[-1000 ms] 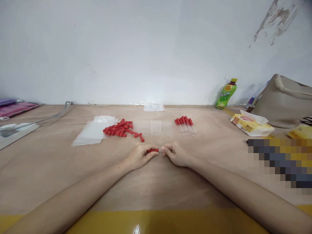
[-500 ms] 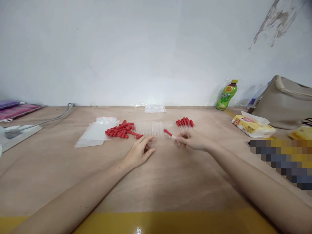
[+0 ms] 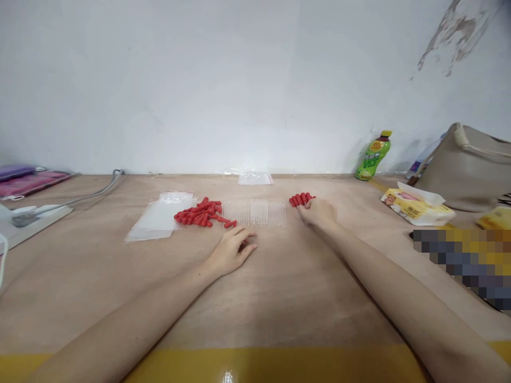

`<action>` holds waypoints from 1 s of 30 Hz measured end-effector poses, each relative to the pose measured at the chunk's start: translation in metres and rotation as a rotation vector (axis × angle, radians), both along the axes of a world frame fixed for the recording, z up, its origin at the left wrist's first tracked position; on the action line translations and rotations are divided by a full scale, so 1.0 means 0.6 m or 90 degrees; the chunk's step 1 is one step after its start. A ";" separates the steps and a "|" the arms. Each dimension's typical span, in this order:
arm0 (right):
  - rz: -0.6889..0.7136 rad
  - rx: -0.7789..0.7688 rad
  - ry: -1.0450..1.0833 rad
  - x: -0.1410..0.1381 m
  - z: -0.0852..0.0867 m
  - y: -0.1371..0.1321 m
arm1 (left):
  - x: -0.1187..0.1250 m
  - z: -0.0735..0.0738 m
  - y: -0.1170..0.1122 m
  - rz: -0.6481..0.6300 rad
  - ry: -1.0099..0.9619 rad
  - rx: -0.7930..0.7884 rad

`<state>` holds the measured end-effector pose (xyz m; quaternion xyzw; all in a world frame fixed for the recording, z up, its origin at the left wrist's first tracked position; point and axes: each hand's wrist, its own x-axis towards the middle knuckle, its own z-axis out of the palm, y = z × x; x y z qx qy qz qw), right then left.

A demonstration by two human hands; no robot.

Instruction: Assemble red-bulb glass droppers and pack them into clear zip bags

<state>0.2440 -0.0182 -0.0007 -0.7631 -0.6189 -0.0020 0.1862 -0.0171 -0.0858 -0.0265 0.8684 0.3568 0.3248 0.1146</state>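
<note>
My left hand (image 3: 231, 251) rests on the table with its fingers loosely apart and holds nothing. Just beyond its fingertips lies a single red rubber bulb (image 3: 230, 224), at the edge of a heap of red rubber bulbs (image 3: 199, 213). Clear dropper tubes (image 3: 259, 211) lie side by side in a row between my two hands. To the right, my right hand (image 3: 317, 214) is closed at a group of droppers with red bulbs (image 3: 300, 199). Its fingers pinch a dropper there, mostly hidden behind the hand.
Clear plastic bags (image 3: 159, 215) lie left of the bulbs, with another bag (image 3: 255, 178) by the wall. At the right stand a green drink bottle (image 3: 373, 155), a yellow tissue pack (image 3: 417, 206) and a beige bag (image 3: 467, 167). A grey cable (image 3: 91, 192) runs along the left.
My right hand has carried a red-bulbed dropper rightward and away from me, to the group of droppers. My left hand has stayed nearly still.
</note>
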 end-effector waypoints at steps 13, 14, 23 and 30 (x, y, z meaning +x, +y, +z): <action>0.072 -0.014 -0.044 -0.069 -0.008 0.005 | -0.036 0.004 0.023 0.327 0.101 0.199; 0.067 -0.026 -0.038 -0.072 -0.007 0.009 | -0.039 0.003 0.025 0.332 0.102 0.196; 0.062 -0.067 -0.001 -0.079 -0.006 0.028 | -0.036 0.005 0.027 0.296 0.112 0.152; 0.166 -0.018 0.014 -0.064 0.010 -0.024 | -0.039 0.011 0.013 0.317 0.089 0.167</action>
